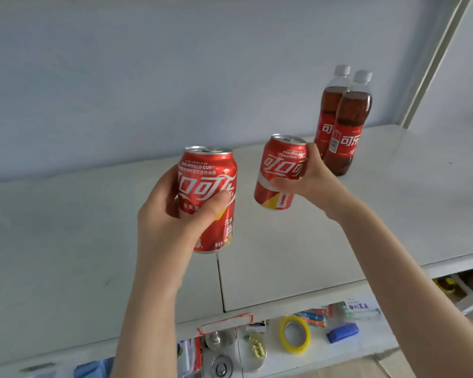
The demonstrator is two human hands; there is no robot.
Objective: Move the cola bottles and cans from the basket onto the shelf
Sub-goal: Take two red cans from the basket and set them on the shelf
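I hold one cola can in each hand, both lifted above the white shelf [298,241] and not yet set down. My left hand [170,214] is closed around the left can [208,197], thumb across the front and the fingers hidden behind it. My right hand [309,175] is also closed, on the right can [281,173], and this can leans a little, its top tilted away from the hand.

Beyond the right hand, up and to its right, two cola bottles [342,124] already stand on the shelf, one just in front of the other, very close or touching. The basket is not in view.

The main risk, I think, is on the right side: the bottles are near the knuckles, so a wide movement of that wrist could knock them over. The leaning can may also tip if it lands on its edge. The shelf surface under the left hand is free, so nothing blocks that can.

Below both wrists, on a lower shelf, lie small things: a yellow tape ring [295,336], a blue block [342,332]. They are out of the way.
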